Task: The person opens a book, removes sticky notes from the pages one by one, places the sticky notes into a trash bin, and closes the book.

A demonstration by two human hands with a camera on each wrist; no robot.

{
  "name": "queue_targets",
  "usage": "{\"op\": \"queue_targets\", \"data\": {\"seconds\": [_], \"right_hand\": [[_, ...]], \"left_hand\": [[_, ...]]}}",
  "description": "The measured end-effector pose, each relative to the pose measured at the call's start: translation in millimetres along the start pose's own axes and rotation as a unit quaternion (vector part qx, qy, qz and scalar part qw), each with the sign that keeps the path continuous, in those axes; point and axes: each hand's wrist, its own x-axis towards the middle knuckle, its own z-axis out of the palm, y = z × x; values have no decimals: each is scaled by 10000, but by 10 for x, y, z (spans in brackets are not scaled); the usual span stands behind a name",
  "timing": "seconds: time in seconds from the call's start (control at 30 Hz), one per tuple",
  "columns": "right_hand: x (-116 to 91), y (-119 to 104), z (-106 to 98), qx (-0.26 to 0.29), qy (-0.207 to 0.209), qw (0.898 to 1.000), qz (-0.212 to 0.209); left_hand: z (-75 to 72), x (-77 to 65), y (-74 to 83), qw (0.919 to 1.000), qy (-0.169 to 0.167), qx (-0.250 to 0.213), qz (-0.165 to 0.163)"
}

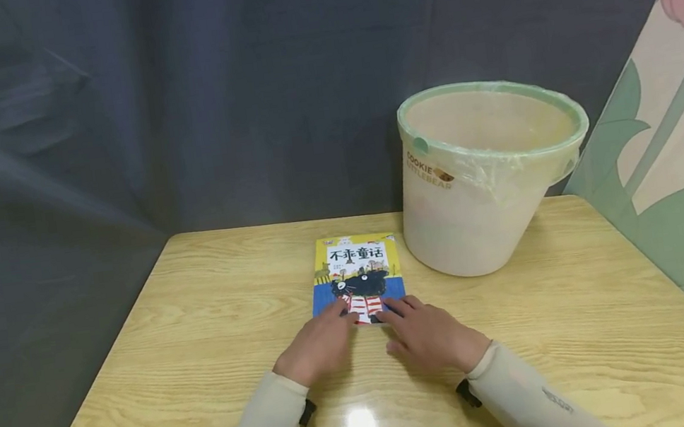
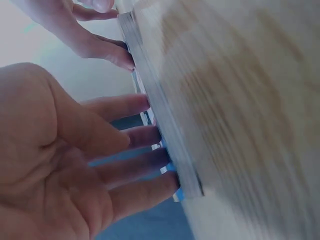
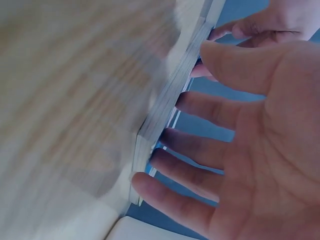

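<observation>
A picture book (image 1: 358, 268) with a yellow and blue cover and a black animal lies flat on the wooden table, cover up. My left hand (image 1: 320, 344) rests its fingertips on the near left part of the cover. On the near right part, the fingertips of my right hand (image 1: 434, 334) touch it too. Both wrist views show the layered page edge (image 2: 162, 115) facing me, with the fingers (image 3: 200, 147) spread and nearly straight along the top of it. Neither thumb is curled under the book.
Just beyond the book to the right stands a large cream bin (image 1: 470, 212) with a green rim and a clear plastic liner. Dark cloth (image 1: 276, 93) hangs behind and to the left of the table (image 1: 204, 344). A flower-patterned panel (image 1: 680, 150) is on the right.
</observation>
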Motion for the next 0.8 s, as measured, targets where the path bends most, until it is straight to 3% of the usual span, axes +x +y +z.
{"op": "queue_targets", "data": {"seconds": [0.33, 0.8], "right_hand": [[290, 105, -45, 168, -197, 9989, 396], [472, 278, -98, 372, -284, 9964, 703]], "left_hand": [[-12, 265, -160, 9958, 720, -545, -159], [36, 501, -180, 9929, 871, -622, -525]]}}
